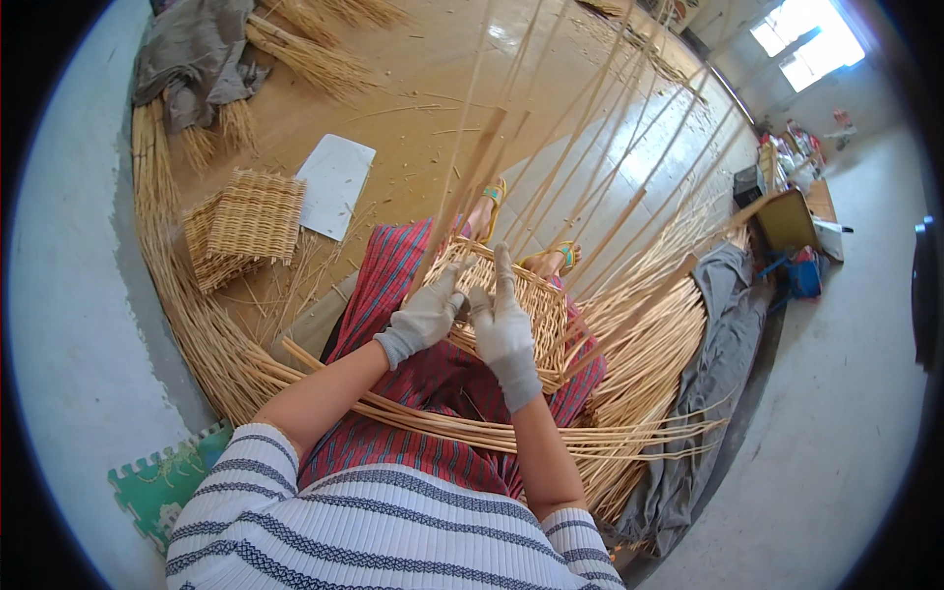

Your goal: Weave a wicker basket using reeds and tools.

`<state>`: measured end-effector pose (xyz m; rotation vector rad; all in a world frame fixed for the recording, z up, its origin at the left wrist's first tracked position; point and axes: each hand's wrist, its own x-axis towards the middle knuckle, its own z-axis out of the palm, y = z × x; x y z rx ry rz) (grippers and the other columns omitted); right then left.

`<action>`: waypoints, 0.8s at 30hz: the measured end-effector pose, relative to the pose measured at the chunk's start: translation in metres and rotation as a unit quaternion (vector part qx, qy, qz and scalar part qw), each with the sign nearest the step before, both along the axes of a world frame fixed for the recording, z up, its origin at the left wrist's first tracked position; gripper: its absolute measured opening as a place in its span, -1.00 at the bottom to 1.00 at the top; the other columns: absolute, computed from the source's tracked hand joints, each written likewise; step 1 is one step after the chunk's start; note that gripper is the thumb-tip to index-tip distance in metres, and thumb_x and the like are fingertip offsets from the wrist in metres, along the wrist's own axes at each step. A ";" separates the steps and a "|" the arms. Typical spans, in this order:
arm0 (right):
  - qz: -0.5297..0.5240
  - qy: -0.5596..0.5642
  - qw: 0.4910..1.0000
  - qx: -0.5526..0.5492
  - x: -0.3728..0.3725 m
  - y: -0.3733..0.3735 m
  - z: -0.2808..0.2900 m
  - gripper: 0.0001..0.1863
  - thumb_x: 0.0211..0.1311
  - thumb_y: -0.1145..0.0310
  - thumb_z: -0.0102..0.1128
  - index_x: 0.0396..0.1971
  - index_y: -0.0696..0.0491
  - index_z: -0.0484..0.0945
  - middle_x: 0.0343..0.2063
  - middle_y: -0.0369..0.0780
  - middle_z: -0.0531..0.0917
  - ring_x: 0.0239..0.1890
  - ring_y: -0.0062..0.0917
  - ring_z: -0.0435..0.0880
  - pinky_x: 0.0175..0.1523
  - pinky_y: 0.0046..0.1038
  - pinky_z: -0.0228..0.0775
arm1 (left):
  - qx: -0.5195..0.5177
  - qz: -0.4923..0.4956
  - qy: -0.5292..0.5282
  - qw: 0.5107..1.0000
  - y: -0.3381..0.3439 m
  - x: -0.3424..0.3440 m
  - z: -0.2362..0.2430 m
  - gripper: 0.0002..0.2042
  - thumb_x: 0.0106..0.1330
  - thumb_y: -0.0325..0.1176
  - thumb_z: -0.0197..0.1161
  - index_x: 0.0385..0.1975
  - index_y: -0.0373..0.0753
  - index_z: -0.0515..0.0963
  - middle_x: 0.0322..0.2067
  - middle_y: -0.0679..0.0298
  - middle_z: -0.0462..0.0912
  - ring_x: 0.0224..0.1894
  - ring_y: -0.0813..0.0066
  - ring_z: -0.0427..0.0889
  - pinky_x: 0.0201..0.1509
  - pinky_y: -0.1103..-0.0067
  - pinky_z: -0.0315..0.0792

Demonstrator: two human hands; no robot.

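Note:
A partly woven wicker basket (540, 304) rests on my lap, with flat wooden strips and long thin stakes rising from its sides. Both my hands wear pale work gloves. My left hand (433, 307) is closed on the basket's left side, beside a wide upright strip (474, 162). Close to it, my right hand (503, 324) lies over the near part of the weave, its index finger pointing away from me along the basket and its thumb toward my left hand. Its other fingers are partly hidden, but it appears to grip the basket. Several loose willow rods (433, 421) lie across my lap under my forearms.
Woven wicker panels (258, 216) lie on the floor at left, next to a white board (336, 182). Rod bundles (649, 359) spread along my right by a grey cloth (726, 334); more rods (182, 275) line the left wall. A blue container (806, 278) stands at right.

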<state>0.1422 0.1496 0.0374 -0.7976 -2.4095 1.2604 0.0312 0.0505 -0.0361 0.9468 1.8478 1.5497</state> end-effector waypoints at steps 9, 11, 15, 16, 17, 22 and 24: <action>-0.009 0.071 0.997 -0.006 0.052 0.001 0.006 -0.48 0.36 0.51 0.13 0.32 0.03 0.37 -0.13 -0.19 0.66 -0.08 -0.51 0.65 0.08 -0.49 0.49 | 0.087 -0.020 -0.156 0.984 -0.014 0.006 0.009 -0.59 0.47 -0.49 0.07 0.30 -0.26 0.29 -0.10 0.26 0.55 -0.05 0.56 0.53 0.12 0.57 0.43; -0.184 0.173 0.949 0.190 0.078 0.010 0.014 -0.57 0.27 0.56 0.16 0.16 0.07 0.55 -0.04 -0.15 0.66 -0.03 -0.39 0.63 0.09 -0.39 0.47 | 0.122 0.022 -0.118 0.985 -0.029 0.002 0.022 -0.59 0.48 -0.49 0.07 0.31 -0.30 0.29 -0.05 0.29 0.53 0.01 0.55 0.50 0.20 0.56 0.39; -0.153 0.105 0.945 0.268 0.093 0.046 -0.001 -0.48 0.39 0.38 0.13 0.33 0.02 0.36 -0.10 -0.20 0.59 -0.02 -0.47 0.56 0.09 -0.43 0.43 | 0.186 0.181 -0.004 0.966 -0.040 -0.030 0.019 -0.60 0.56 -0.23 0.01 0.25 -0.34 0.35 0.05 0.23 0.54 0.09 0.47 0.52 0.26 0.54 0.37; -0.130 0.098 0.928 0.334 0.087 0.052 -0.013 -0.48 0.43 0.35 0.09 0.36 -0.01 0.32 -0.23 -0.25 0.60 -0.14 -0.53 0.59 0.00 -0.48 0.48 | 0.218 0.098 -0.199 0.950 -0.035 -0.037 0.012 -0.50 0.54 -0.04 -0.09 0.22 -0.34 0.37 0.02 0.22 0.56 0.07 0.44 0.54 0.26 0.50 0.38; -0.110 0.092 0.905 0.401 0.082 0.059 -0.024 -0.48 0.47 0.32 0.05 0.39 -0.03 0.28 -0.35 -0.29 0.61 -0.26 -0.60 0.62 -0.09 -0.53 0.53 | 0.234 -0.003 -0.378 0.896 -0.031 -0.044 0.004 -0.38 0.53 0.15 -0.18 0.19 -0.35 0.39 -0.01 0.22 0.58 0.04 0.41 0.56 0.25 0.46 0.39; -0.194 0.308 0.893 -0.265 0.071 0.076 -0.048 -0.44 0.53 0.07 -0.06 0.47 -0.35 0.12 -0.57 -0.48 0.25 -0.63 -0.83 0.12 -0.59 -0.74 0.07 | 0.152 -0.006 -0.344 0.926 -0.038 -0.044 -0.022 -0.10 0.32 0.46 -0.34 0.22 -0.34 0.36 -0.06 0.13 0.61 0.06 0.33 0.58 0.27 0.38 0.40; -0.246 0.311 0.821 -0.410 0.073 0.076 -0.042 -0.47 0.54 0.06 -0.09 0.45 -0.36 0.16 -0.52 -0.46 0.34 -0.58 -0.81 0.22 -0.53 -0.71 0.20 | 0.177 -0.027 -0.391 0.903 -0.042 -0.047 -0.024 -0.09 0.29 0.48 -0.33 0.17 -0.34 0.38 -0.08 0.10 0.61 0.04 0.30 0.59 0.25 0.37 0.42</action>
